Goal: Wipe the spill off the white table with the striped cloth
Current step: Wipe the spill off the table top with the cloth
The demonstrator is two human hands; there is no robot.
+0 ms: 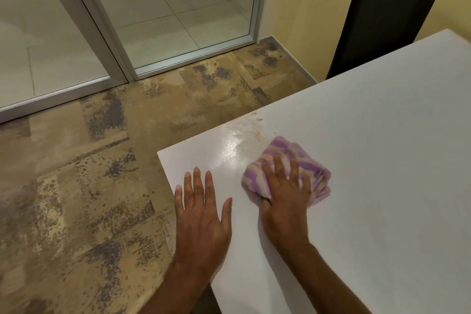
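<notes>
The left hand (201, 214) lies flat by the table (382, 160) corner. The right hand (285, 194) presses the striped cloth (285, 150) down, fingers straight, thumb perhaps tucked under. Beyond, orange spill (258, 134) streaks and a wet sheen show: wiping looks partly done.

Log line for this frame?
right hand presses striped cloth | left hand flat on white table | orange spill visible beyond cloth

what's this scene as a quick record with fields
table: white table, near corner in view
cloth: striped cloth, bunched, purple and cream, on the table
right hand: right hand presses flat on the cloth
left hand: left hand rests flat on the table, apart from the cloth
spill: orange smears beyond the cloth, wet sheen beside them
</notes>
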